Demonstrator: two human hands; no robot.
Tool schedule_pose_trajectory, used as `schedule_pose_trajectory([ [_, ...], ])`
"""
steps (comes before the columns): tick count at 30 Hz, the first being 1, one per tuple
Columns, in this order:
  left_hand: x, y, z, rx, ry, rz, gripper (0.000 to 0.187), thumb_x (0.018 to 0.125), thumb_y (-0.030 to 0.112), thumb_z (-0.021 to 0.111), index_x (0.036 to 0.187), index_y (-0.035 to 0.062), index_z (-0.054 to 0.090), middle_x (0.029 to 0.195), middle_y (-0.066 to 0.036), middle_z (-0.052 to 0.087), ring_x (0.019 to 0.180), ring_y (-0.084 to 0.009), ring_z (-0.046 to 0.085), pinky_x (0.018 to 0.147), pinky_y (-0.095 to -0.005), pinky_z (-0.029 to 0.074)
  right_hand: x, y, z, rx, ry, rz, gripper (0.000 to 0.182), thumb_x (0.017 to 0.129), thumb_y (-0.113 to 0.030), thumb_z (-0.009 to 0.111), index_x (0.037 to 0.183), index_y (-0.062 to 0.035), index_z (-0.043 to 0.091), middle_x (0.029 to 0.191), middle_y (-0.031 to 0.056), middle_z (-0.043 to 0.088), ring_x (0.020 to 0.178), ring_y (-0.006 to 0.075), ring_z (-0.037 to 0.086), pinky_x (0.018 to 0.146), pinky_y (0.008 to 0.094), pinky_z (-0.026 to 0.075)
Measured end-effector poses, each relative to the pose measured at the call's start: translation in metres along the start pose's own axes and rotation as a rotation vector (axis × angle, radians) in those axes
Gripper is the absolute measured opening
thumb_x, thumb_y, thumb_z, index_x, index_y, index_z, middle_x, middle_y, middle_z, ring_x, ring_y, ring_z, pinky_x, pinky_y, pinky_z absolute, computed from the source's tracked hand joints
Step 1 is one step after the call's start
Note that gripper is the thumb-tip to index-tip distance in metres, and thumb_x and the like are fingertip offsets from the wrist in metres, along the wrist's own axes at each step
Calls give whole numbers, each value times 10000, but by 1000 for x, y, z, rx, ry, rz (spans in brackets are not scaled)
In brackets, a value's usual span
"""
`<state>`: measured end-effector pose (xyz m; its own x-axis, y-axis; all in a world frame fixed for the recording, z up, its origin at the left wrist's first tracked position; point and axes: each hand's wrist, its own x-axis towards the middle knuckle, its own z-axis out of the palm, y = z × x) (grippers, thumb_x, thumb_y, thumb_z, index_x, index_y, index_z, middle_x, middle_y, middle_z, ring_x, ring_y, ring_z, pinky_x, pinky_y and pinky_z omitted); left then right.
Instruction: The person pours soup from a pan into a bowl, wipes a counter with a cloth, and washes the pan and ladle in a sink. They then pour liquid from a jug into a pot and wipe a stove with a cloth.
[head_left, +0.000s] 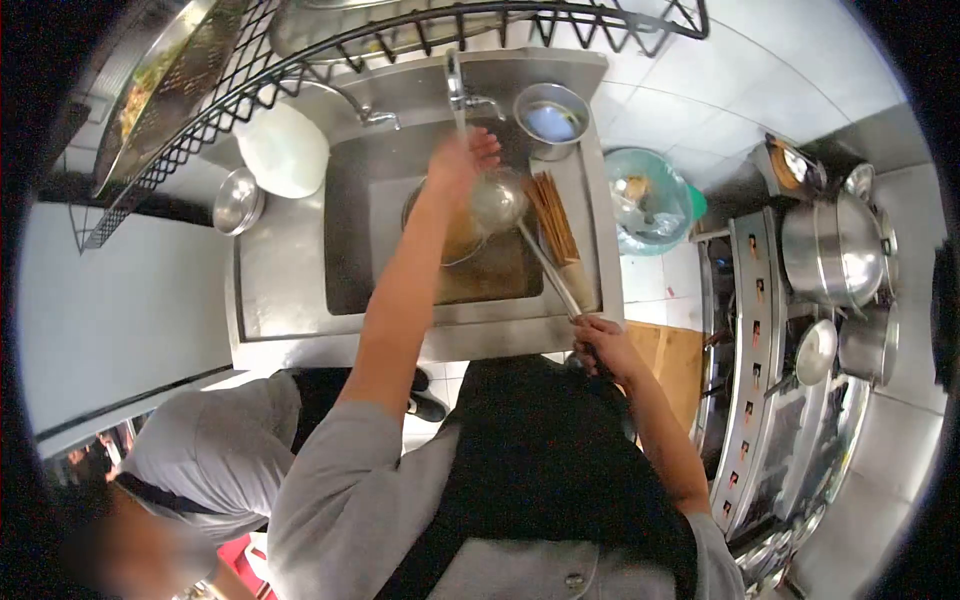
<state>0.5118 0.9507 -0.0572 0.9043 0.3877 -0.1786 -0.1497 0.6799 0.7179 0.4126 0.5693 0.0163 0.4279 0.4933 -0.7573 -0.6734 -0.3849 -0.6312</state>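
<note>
My right hand (pixel 603 348) is closed around the handle end of a long metal ladle (pixel 548 262), at the sink's front right edge. The ladle's round bowl (pixel 498 200) is over the steel sink (pixel 350 240). My left hand (pixel 466 160) reaches across the sink under the faucet (pixel 456 85), just beside the ladle bowl. It is partly blurred, with its fingers stretched out and no object visible in them. Below it in the sink lies a round vessel (pixel 462 235), partly covered by my forearm. Brownish water lies in the basin.
A bamboo brush (pixel 556 225) and a metal pot (pixel 552 118) stand on the right ledge. Metal bowls (pixel 238 200) and a white container (pixel 283 150) are at left. A black wire rack (pixel 430 28) overhangs the back. Another person (pixel 215 450) bends at lower left; a stove (pixel 745 370) stands right.
</note>
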Motion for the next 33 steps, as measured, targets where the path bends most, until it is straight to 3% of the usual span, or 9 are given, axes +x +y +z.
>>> schedule_pose_trajectory([
  [4, 13, -12, 5, 172, 89, -157, 235, 990, 226, 442, 1106, 58, 558, 883, -118, 616, 729, -246, 600, 651, -397, 537, -10, 5, -14, -45, -5, -26, 229, 928, -199, 583, 1092, -39, 590, 684, 2, 525, 490, 89, 476, 407, 237, 382],
  [6, 2, -22, -35, -74, 73, -190, 162, 976, 254, 519, 952, 94, 538, 609, -31, 492, 474, -148, 445, 405, -303, 323, -11, 3, -14, 22, -23, -4, 213, 931, -205, 581, 1068, -42, 593, 682, 1, 524, 494, 87, 479, 413, 233, 386],
  [9, -20, -4, -29, 24, 182, -111, 189, 980, 283, 523, 885, 120, 518, 521, 10, 358, 397, -115, 272, 386, -305, 178, -6, -2, -10, 38, -47, 28, 200, 938, -211, 573, 1045, -44, 601, 687, 1, 529, 503, 87, 485, 421, 231, 394],
  [17, -47, -12, -70, 382, 272, -151, 213, 978, 243, 467, 952, 54, 562, 703, -67, 564, 610, -197, 558, 508, -363, 461, 10, 3, -11, -236, -124, -48, 289, 920, -262, 590, 1074, -18, 598, 731, 25, 564, 544, 103, 514, 476, 262, 449],
  [22, -41, -14, -117, 152, 275, -8, 346, 993, 334, 460, 988, 2, 558, 764, -107, 606, 671, -230, 597, 559, -382, 503, 0, 17, -20, -1081, 237, -445, 378, 902, -166, 574, 1251, -24, 540, 896, 185, 660, 777, 356, 650, 740, 408, 529],
  [25, -40, 23, -85, 99, 446, -39, 433, 996, 410, 438, 996, -5, 560, 769, -134, 608, 682, -246, 598, 560, -396, 501, -1, 40, -48, -937, 238, -660, 466, 866, -108, 596, 1319, -48, 505, 1025, 236, 643, 942, 420, 618, 818, 450, 504],
  [29, 8, 59, -77, 149, 485, -19, 473, 994, 442, 420, 944, -14, 538, 818, -171, 604, 717, -284, 605, 617, -439, 521, -14, 56, -64, -1000, 250, -462, 512, 832, -91, 631, 1327, -52, 502, 1045, 237, 639, 964, 389, 623, 838, 427, 502],
  [31, 44, 75, -85, 151, 453, -57, 478, 992, 444, 421, 924, -18, 521, 821, -181, 590, 732, -301, 606, 650, -463, 532, -16, 71, -73, -902, 311, -550, 520, 850, 10, 630, 1349, -17, 483, 884, 103, 621, 741, 130, 573, 702, 245, 476],
  [33, 83, 92, -100, -8, 346, -176, 451, 990, 402, 433, 896, -34, 500, 821, -191, 552, 777, -339, 607, 739, -515, 541, -20, 73, -77, -883, 300, -503, 521, 845, -40, 627, 1346, -34, 484, 940, 162, 634, 833, 252, 605, 756, 324, 493],
])
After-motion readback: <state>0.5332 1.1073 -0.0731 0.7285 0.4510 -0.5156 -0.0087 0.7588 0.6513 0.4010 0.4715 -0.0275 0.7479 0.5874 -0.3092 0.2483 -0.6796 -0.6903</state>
